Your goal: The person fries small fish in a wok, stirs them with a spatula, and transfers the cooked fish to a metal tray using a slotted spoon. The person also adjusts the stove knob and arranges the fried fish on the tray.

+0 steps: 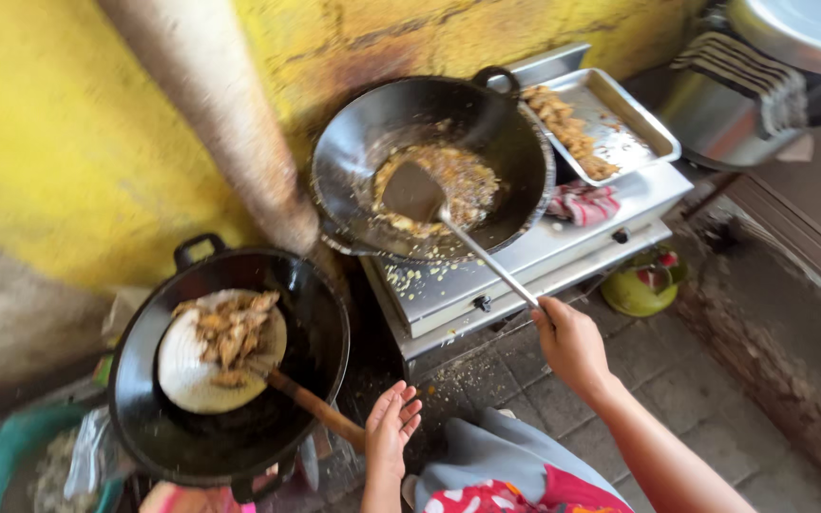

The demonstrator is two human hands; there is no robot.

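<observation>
While our right hand [572, 344] grips the spatula [413, 193] in the far wok [363, 142], fingers wrapped tight — our left hand [390, 429] hovers, fingers spread.

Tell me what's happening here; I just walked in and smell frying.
A person is cooking at a low metal stove. Their right hand holds a long-handled spatula whose blade rests in the browned food in the black wok on the burner. The left hand is open, near the wooden handle of a skimmer loaded with fried pieces, lying in a second wok lower down. A steel tray beside the stove holds more fried bits.
</observation>
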